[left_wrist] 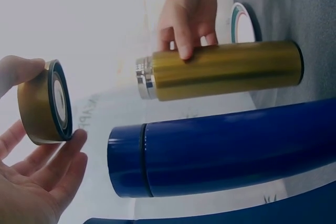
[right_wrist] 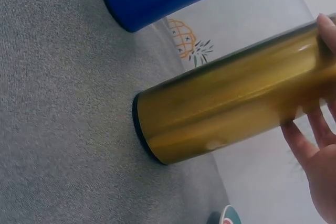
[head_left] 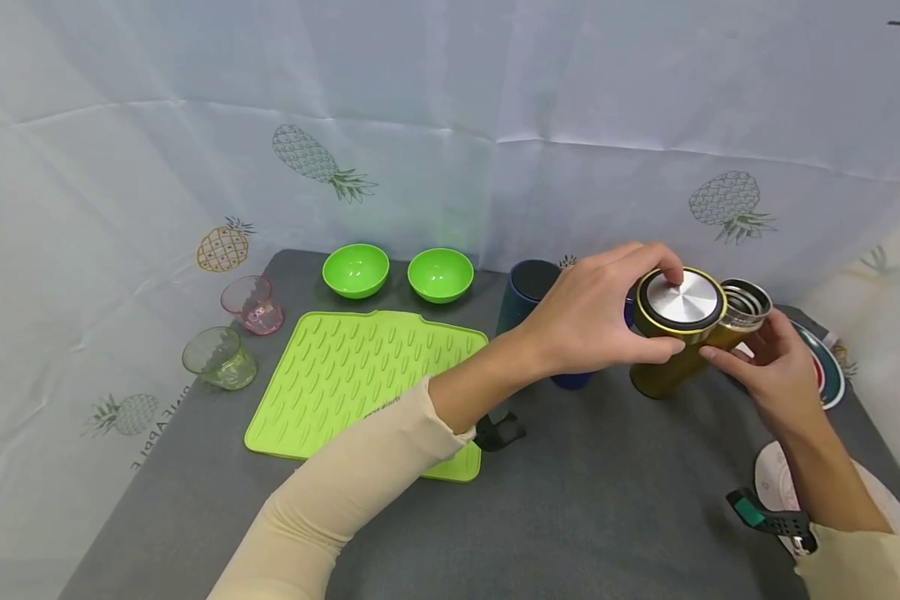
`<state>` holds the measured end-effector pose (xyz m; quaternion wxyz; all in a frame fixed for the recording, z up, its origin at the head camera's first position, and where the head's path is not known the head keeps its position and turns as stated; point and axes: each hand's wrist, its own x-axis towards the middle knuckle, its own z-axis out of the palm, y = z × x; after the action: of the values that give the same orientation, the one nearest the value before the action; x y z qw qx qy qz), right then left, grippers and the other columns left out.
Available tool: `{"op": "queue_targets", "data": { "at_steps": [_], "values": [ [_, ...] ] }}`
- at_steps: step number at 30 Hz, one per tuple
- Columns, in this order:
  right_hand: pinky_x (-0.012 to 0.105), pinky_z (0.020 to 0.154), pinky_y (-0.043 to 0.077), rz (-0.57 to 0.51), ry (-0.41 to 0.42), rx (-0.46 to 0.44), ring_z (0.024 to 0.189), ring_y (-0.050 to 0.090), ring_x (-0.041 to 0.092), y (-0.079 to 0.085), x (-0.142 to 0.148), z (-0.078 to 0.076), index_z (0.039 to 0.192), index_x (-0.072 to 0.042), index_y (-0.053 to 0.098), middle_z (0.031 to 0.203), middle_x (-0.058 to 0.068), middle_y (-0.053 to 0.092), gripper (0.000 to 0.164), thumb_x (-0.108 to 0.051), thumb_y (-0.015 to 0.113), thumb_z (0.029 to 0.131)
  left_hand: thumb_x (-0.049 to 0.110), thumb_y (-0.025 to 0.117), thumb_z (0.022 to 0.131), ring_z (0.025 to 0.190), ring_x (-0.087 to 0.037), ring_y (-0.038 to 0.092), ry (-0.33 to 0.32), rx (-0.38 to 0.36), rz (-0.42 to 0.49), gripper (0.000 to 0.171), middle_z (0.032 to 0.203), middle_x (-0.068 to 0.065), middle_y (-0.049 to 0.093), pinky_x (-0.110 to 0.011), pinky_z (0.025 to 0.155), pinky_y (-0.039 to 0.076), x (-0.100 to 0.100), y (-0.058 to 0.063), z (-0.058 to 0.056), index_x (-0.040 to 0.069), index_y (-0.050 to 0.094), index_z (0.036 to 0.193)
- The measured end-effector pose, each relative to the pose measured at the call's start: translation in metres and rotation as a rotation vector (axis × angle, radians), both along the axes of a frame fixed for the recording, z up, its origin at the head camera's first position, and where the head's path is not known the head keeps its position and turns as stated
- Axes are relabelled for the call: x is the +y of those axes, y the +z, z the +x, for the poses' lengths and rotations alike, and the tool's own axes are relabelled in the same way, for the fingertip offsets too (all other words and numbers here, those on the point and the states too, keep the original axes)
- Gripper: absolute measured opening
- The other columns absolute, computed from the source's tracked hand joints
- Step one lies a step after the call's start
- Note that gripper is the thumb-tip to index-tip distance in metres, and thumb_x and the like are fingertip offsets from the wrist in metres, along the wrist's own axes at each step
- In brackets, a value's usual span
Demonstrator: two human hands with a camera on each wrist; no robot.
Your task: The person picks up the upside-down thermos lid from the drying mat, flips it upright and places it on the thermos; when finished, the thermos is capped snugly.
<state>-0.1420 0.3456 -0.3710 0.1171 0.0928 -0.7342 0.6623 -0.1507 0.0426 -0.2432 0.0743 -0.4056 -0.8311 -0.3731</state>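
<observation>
My left hand (head_left: 592, 321) grips a gold lid (left_wrist: 38, 107) with a silver top, thumb on one side and fingers on the other. The lid is held apart from the gold thermos flask (left_wrist: 226, 71), whose steel neck (left_wrist: 145, 78) is bare. Around the upper part of that flask, my right hand (head_left: 783, 375) holds with thumb and fingers; the flask stands on the table with its base down. A blue thermos flask (left_wrist: 231, 153) with its lid on stands beside the gold one, mostly hidden behind my left hand in the head view.
A dark teal bottle (head_left: 531, 282) stands left of the blue flask. Further left lie a green ridged mat (head_left: 360, 383), two green bowls (head_left: 356, 271), a pink glass (head_left: 258, 312) and a green glass (head_left: 225, 362). Plates (head_left: 832, 387) sit at the right edge.
</observation>
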Motion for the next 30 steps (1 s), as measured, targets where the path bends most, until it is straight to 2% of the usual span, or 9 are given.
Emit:
{"op": "queue_targets", "data": {
  "at_steps": [5,11,14,18,20,25,30],
  "values": [
    [0.003,0.082,0.051,0.088,-0.087,-0.018,0.109,0.062,-0.002,0.002,-0.002,0.003,0.150,-0.015,0.046,0.130,-0.010,0.058,0.078,0.017,0.070,0.083,0.035,0.082,0.082,0.113,-0.002,0.058,-0.007,0.000,0.017,0.049,0.123,0.008,0.064,-0.008,0.091,0.042,0.001,-0.003,0.000,0.018,0.060,0.122],
    [0.003,0.082,0.050,0.235,-0.159,0.020,0.102,0.064,-0.005,0.006,-0.004,0.011,0.147,-0.015,0.048,0.125,-0.011,0.058,0.081,0.019,0.074,0.078,0.035,0.083,0.081,0.111,-0.001,0.058,-0.020,-0.011,0.021,0.049,0.124,0.008,0.064,-0.006,0.090,0.041,0.004,-0.004,0.002,0.018,0.060,0.122],
    [0.004,0.081,0.052,0.223,-0.123,0.060,0.100,0.065,-0.003,0.008,-0.004,0.014,0.146,-0.011,0.050,0.124,-0.009,0.060,0.083,0.023,0.073,0.074,0.035,0.083,0.081,0.111,-0.001,0.059,-0.019,-0.020,0.020,0.050,0.124,0.008,0.064,-0.007,0.090,0.042,0.005,-0.005,0.004,0.019,0.060,0.122],
    [0.006,0.084,0.053,0.209,-0.031,0.117,0.101,0.067,0.000,0.012,-0.005,0.020,0.145,-0.001,0.050,0.124,-0.005,0.063,0.087,0.031,0.070,0.067,0.036,0.083,0.082,0.112,-0.002,0.059,-0.024,-0.025,0.011,0.050,0.125,0.008,0.064,-0.008,0.091,0.042,0.007,-0.007,0.006,0.019,0.060,0.122],
    [0.006,0.087,0.052,0.246,-0.006,0.128,0.104,0.066,0.000,0.014,-0.006,0.024,0.145,0.001,0.049,0.126,-0.005,0.063,0.090,0.032,0.071,0.063,0.036,0.083,0.082,0.112,-0.002,0.059,-0.027,-0.023,0.008,0.050,0.126,0.007,0.064,-0.009,0.091,0.042,0.008,-0.008,0.006,0.019,0.060,0.122],
    [0.003,0.091,0.049,0.429,0.005,0.123,0.112,0.063,-0.003,0.020,-0.008,0.029,0.146,0.001,0.049,0.132,-0.009,0.060,0.096,0.029,0.077,0.058,0.035,0.084,0.081,0.113,-0.004,0.059,-0.035,-0.029,0.015,0.051,0.125,0.006,0.063,-0.008,0.092,0.043,0.010,-0.013,0.008,0.018,0.059,0.122],
    [0.002,0.091,0.047,0.505,0.043,0.082,0.113,0.062,-0.006,0.023,-0.008,0.031,0.147,-0.002,0.049,0.130,-0.012,0.061,0.097,0.025,0.080,0.059,0.035,0.084,0.081,0.111,-0.004,0.058,-0.039,-0.043,0.000,0.051,0.124,0.006,0.063,-0.007,0.090,0.043,0.015,-0.019,0.010,0.018,0.059,0.122]
  ]
}}
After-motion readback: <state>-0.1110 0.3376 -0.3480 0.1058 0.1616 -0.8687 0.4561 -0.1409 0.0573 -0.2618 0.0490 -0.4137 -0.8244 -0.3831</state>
